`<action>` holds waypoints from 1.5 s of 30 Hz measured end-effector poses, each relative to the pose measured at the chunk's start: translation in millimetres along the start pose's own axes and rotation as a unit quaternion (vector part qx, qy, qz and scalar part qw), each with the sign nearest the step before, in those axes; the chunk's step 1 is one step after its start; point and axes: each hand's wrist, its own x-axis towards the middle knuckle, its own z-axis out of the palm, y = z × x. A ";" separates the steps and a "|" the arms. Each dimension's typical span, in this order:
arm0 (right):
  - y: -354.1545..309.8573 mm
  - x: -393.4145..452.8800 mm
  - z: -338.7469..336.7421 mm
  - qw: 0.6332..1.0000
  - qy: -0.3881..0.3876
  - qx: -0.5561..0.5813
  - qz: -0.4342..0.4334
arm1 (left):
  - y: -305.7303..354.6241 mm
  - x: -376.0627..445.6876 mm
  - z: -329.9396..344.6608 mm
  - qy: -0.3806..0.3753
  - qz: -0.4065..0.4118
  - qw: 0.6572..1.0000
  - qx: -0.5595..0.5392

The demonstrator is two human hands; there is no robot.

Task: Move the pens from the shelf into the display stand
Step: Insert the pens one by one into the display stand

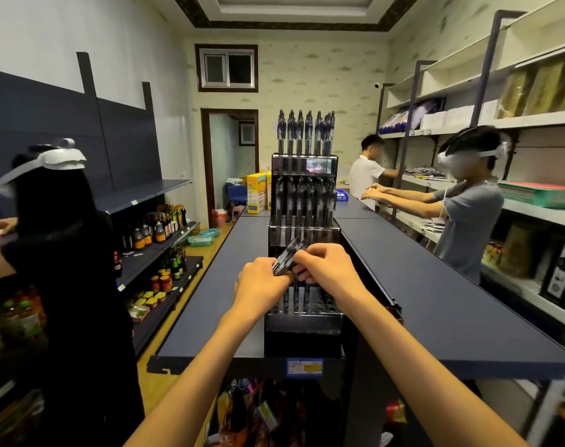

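Note:
A tiered black display stand [303, 321] sits on the dark blue shelf top [436, 301] in front of me. Its upper tiers are full of upright dark pens [305, 133]; the lowest front tier holds a few pens beside empty holes. My left hand [262, 282] grips a bundle of pens [289, 256] just above the lower tier. My right hand [326, 264] pinches at the same bundle from the right, fingers curled on it.
A person in black with a headset stands close on my left [65, 253]. Two more people work at the white shelves on the right [468, 201]. Yellow boxes [257, 191] stand behind the stand. Bottles and jars fill the left shelving [165, 227].

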 end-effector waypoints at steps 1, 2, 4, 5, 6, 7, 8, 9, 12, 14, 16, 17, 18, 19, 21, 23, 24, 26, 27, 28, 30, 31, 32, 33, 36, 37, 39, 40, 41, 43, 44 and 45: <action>0.9 -0.2 0.8 1.000 0.004 0.010 0.000 | 0.1 -0.4 0.0 -0.004 0.003 1.000 -0.001; 2.0 -0.2 1.3 1.000 0.004 0.017 -0.002 | -0.4 -0.4 -0.2 -0.006 0.004 1.000 -0.002; 4.9 0.5 1.4 1.000 0.003 0.030 -0.004 | -2.1 0.3 -1.0 -0.013 0.008 1.000 -0.004; 6.3 1.3 1.2 0.999 0.007 0.037 -0.003 | -3.1 1.0 -1.6 -0.021 0.010 1.000 -0.008; 7.3 3.0 0.6 0.999 0.018 0.047 -0.002 | -4.0 1.6 -2.4 -0.036 0.014 0.999 -0.013; 7.9 5.4 -1.1 0.997 0.034 0.062 0.000 | -5.0 1.8 -3.1 -0.057 0.018 0.998 -0.018; 8.0 8.1 -4.0 0.995 0.054 0.081 0.003 | -6.2 1.6 -3.6 -0.077 0.020 0.997 -0.020; 7.6 11.0 -8.7 0.992 0.073 0.101 0.004 | -7.8 1.0 -3.9 -0.089 0.018 0.996 -0.021; 5.7 19.5 -24.4 0.986 0.105 0.127 -0.013 | -12.9 0.4 -4.2 -0.079 0.003 0.997 -0.026; 4.4 20.9 -29.0 0.987 0.101 0.126 -0.026 | -13.7 -0.2 -2.8 -0.069 -0.005 0.997 -0.038; 5.5 20.3 -31.1 0.986 0.111 0.116 -0.043 | -13.4 -0.6 -0.5 -0.057 -0.016 0.997 -0.053; 6.5 19.7 -32.6 0.986 0.120 0.105 -0.052 | -13.5 -0.6 0.5 -0.045 -0.023 0.997 -0.059; 8.3 19.7 -34.7 0.986 0.127 0.083 -0.063 | -14.3 -0.5 1.0 -0.031 -0.030 0.997 -0.061; 10.3 19.7 -37.4 0.987 0.131 0.047 -0.076 | -14.9 -0.3 0.9 -0.018 -0.034 0.997 -0.059; 14.4 20.0 -42.2 0.983 0.137 -0.056 -0.108 | -16.3 0.9 -0.7 0.000 -0.036 0.998 -0.052; 17.1 20.0 -44.6 0.968 0.142 -0.156 -0.133 | -16.4 2.3 -2.2 0.013 -0.036 0.998 -0.042; 18.3 20.1 -44.6 0.960 0.142 -0.192 -0.144 | -16.0 2.9 -2.4 0.016 -0.035 0.999 -0.037; 20.0 20.7 -43.2 0.951 0.135 -0.230 -0.155 | -16.0 3.6 -2.1 0.016 -0.031 0.999 -0.036; 21.0 21.2 -42.0 0.950 0.129 -0.237 -0.157 | -16.1 3.8 -1.5 0.015 -0.027 0.999 -0.039; 22.3 21.9 -40.9 0.950 0.123 -0.240 -0.158 | -16.4 3.8 -0.9 0.013 -0.023 0.999 -0.040; 25.2 22.4 -38.0 0.951 0.115 -0.240 -0.157 | -16.7 3.9 -0.5 0.010 -0.017 0.999 -0.044; 27.0 22.7 -36.4 0.951 0.112 -0.241 -0.157 | -17.1 4.0 -0.7 0.011 -0.014 0.999 -0.047; 29.0 22.9 -34.5 0.950 0.111 -0.245 -0.158 | -17.4 4.1 -1.2 0.012 -0.012 0.999 -0.050; 31.1 22.8 -32.8 0.948 0.112 -0.251 -0.159 | -17.6 3.9 -1.8 0.012 -0.011 0.999 -0.051; 35.9 23.5 -29.9 0.942 0.106 -0.283 -0.147 | -17.8 3.5 -3.6 0.008 -0.003 0.999 -0.054; 37.4 23.5 -29.0 0.938 0.097 -0.303 -0.137 | -17.5 2.7 -4.3 0.008 -0.001 0.998 -0.054; 40.7 21.6 -26.6 0.929 0.080 -0.343 -0.115 | -16.7 1.4 -5.5 0.007 0.004 0.998 -0.059; 42.1 20.0 -25.3 0.926 0.079 -0.353 -0.107 | -16.5 1.1 -5.6 0.006 0.006 0.998 -0.062; 43.0 18.1 -24.2 0.925 0.083 -0.357 -0.103 | -16.6 0.7 -5.7 0.005 0.006 0.998 -0.064; 42.2 15.6 -22.7 0.918 0.095 -0.371 -0.103 | -16.9 0.3 -5.5 0.004 0.005 0.998 -0.064; 40.4 15.1 -22.3 0.913 0.097 -0.384 -0.103 | -17.1 0.2 -5.4 0.003 0.004 0.998 -0.064; 38.0 14.6 -22.4 0.908 0.095 -0.396 -0.099 | -17.3 0.1 -5.3 0.002 0.002 0.998 -0.065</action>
